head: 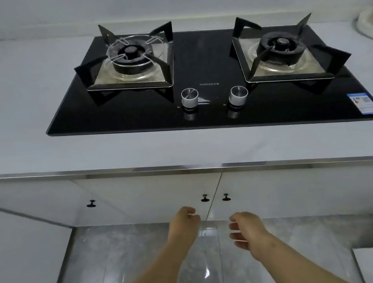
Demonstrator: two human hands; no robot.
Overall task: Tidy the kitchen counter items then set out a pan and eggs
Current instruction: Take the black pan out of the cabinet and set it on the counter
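— Pan, eggs: where?
— Neither shows; I judge they are behind the cabinet doors (154, 191) straight ahead.
— Nearer hand?
— The left hand (185, 220), fingers curled, holding nothing, sits just below-left of the left door knob (204, 198). The right door knob (225, 197) lies up-left of the right hand (246, 230), which is loosely bent, empty and slightly farther off.

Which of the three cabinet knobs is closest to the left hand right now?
The middle cabinet knob, just left of the door seam, with the left hand just below it. The other two sit farther off.
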